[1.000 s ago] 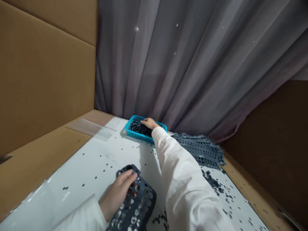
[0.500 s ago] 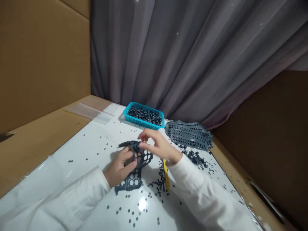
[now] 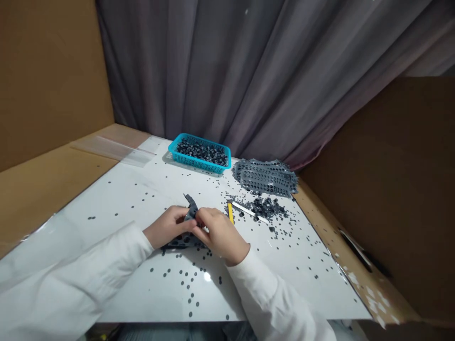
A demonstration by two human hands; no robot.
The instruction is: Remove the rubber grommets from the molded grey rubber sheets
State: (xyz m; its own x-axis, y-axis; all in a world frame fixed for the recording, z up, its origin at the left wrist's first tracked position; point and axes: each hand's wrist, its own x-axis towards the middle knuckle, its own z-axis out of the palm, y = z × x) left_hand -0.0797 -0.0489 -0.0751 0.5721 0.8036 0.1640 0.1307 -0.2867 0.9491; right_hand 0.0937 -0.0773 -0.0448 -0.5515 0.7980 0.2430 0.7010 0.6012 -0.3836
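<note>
Near the middle of the white tabletop, my left hand [image 3: 169, 226] is closed on a dark, bendy rubber sheet [image 3: 191, 206] with rows of round holes. One end of the sheet curls up above my fingers, and its lower part [image 3: 177, 244] lies beneath my hands. My right hand [image 3: 222, 233] pinches the same sheet from the right, its fingertips meeting those of the left. Whether a small piece sits between the right fingertips is hidden. Just past my right hand lies a yellow-handled tool [image 3: 230, 213], partly covered by the hand.
A turquoise basket [image 3: 199, 163] full of small dark pieces stands at the back. To its right lies a stack of perforated grey sheets [image 3: 266, 177], with a loose pile of dark bits [image 3: 269, 208] in front. Small black discs are scattered over the white tabletop [image 3: 117, 208]. A clear plastic bag [image 3: 113, 150] lies back left.
My right hand has come down from above the sheet to pinch it beside my left hand. The sheet is now more folded. The view has shifted, showing the table's front edge.
</note>
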